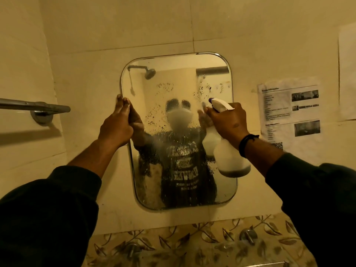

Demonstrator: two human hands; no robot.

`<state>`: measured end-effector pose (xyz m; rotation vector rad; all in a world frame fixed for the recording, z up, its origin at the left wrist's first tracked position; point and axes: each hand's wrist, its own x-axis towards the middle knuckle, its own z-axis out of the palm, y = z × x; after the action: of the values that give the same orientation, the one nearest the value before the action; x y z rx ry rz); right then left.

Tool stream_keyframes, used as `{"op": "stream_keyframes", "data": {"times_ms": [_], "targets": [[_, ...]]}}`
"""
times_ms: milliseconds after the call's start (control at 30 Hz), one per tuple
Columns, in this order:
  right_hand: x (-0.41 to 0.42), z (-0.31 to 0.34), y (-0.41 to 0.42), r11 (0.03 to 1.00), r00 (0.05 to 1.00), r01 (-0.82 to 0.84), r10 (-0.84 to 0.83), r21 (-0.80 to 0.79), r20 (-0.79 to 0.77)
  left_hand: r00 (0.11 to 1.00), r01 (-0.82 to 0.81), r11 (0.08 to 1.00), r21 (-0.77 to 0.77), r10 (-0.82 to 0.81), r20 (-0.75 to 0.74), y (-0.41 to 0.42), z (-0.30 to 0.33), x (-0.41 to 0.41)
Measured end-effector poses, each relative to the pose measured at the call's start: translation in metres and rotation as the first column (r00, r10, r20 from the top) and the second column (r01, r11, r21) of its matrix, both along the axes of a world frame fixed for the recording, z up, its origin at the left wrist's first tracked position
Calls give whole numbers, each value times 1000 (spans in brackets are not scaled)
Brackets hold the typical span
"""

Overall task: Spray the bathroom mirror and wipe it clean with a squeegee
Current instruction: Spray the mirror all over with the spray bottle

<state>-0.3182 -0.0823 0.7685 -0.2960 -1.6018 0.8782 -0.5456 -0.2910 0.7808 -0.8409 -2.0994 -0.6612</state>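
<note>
A rounded rectangular mirror [179, 78] hangs on the cream wall, dotted with spray droplets across its upper and middle glass. My left hand [117, 124] holds the mirror's left edge, fingers straight up along the rim. My right hand [227, 122] grips a white spray bottle [231, 158] by its neck, the purple-tipped nozzle pointing left at the glass. The bottle hangs in front of the mirror's right side. No squeegee shows in the head view.
A metal towel bar [34, 106] juts from the left wall. Printed paper sheets [289, 112] are taped to the wall on the right. Below the mirror runs a leaf-patterned tile band [202, 245] with metal tap knobs [248, 236].
</note>
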Motion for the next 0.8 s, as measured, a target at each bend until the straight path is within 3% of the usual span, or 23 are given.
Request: {"op": "stream_keyframes", "data": {"times_ms": [67,200,467,567,800], "targets": [[4,4,-1,999,999,-23,22,-47,-29,1000,-2,1000,1,2,6,0,0,1],[14,15,1,958,960,-255,235,-128,-152,1000,4,1000,1,-4,12,0,0,0],[16,43,14,950,972,-221,233,-222,27,1000,4,1000,-3,-4,1,0,-1,-5],[17,52,19,974,978,-122,151,-192,142,1000,4,1000,-4,-4,4,1,-1,-6],[21,68,22,976,952,-167,196,-138,235,1000,-1,1000,-6,1,-7,1,-2,-9]]}}
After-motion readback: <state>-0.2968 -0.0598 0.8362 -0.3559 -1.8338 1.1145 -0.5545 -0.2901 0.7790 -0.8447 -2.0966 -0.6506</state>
